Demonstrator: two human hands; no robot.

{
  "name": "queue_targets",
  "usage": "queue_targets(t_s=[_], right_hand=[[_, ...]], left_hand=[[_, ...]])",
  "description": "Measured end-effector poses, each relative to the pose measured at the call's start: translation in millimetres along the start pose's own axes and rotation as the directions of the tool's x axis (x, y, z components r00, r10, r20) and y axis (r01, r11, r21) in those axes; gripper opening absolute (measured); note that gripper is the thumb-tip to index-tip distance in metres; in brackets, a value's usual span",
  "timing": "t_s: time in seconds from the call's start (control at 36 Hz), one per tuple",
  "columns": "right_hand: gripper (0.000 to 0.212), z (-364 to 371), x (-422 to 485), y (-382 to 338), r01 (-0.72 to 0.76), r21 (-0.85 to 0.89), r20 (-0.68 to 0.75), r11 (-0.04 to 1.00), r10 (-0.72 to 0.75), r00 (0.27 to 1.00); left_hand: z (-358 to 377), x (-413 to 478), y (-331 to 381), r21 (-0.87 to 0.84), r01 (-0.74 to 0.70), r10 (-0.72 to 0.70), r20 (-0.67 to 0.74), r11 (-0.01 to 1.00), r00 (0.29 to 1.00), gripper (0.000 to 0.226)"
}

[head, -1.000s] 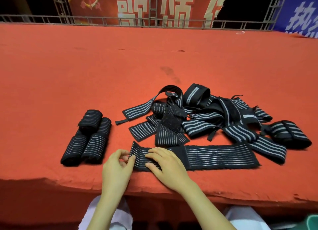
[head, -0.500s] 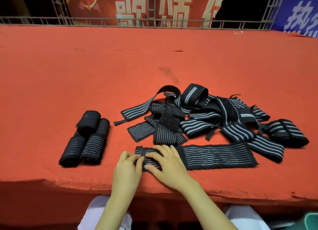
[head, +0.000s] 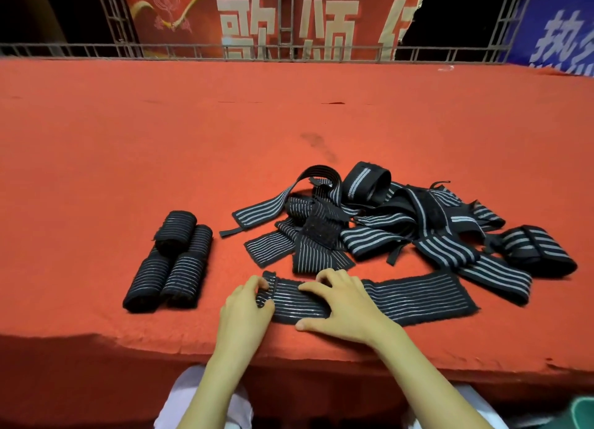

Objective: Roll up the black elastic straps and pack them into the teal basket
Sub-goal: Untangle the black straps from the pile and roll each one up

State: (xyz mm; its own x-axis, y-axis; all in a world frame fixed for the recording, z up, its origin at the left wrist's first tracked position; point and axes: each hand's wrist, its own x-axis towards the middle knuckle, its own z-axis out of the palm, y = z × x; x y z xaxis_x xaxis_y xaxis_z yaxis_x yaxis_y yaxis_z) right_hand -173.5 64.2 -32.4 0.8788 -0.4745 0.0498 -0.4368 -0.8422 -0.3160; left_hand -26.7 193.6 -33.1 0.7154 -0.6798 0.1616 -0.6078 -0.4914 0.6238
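- Well to the left of the left grip, four rolled straps (head: 170,261) lie bunched together on the red tabletop (head: 128,139), touching one another, one lying on top of the others.
- The left grip (head: 247,309) is narrow. Its fingers (head: 262,284) curl over the left end of the flat strap (head: 414,297), and that end is turned up into a small roll.
- The flat strap lies along the near edge of the tabletop. It runs from the left grip under the right grip and well out past it to the right.
- The right grip (head: 340,303) is wide, spread across the strap just beside the left grip. Its fingertips rest on the fabric and its thumb sits at the strap's near edge.
- Beyond both grips, and mostly to the right of them, a loose pile of straps (head: 385,226) lies tangled. Its nearest pieces lie just beyond the flat strap.
- Far to the right of the right grip and below the tabletop edge, a corner of the teal basket (head: 583,411) shows.
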Motion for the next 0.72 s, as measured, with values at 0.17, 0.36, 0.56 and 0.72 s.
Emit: queue_targets(t_s=[0.17, 0.36, 0.56, 0.72], right_hand=[[0.086, 8.9, -5.7, -23.2, 0.021, -0.018, 0.010, 1.000, -0.021, 1.000], [0.083, 13.9, -5.4, -23.9, 0.011, 0.032, -0.014, 0.999, -0.010, 1.000], [0.082, 12.9, -16.4, -13.6, 0.009, 0.047, -0.024, 0.999, -0.008, 1.000], [0.075, 3.8, -26.9, -1.1, -0.010, 0.006, -0.047, 1.000, 0.010, 0.999]], left_hand=[[-10.8, -12.5, -16.6, -0.042, 0.035, -0.037, -0.062, 0.999, 0.997, 0.023], [-1.4, -26.9, -15.6, -0.082, -0.042, 0.024, -0.205, 0.996, 0.978, 0.025], [15.6, -28.6, -19.1, -0.064, -0.267, 0.251, -0.190, 0.962, 0.949, 0.015], [7.1, -27.6, -19.5, -0.169, -0.239, 0.238, -0.025, 0.956, 0.971, 0.025]])
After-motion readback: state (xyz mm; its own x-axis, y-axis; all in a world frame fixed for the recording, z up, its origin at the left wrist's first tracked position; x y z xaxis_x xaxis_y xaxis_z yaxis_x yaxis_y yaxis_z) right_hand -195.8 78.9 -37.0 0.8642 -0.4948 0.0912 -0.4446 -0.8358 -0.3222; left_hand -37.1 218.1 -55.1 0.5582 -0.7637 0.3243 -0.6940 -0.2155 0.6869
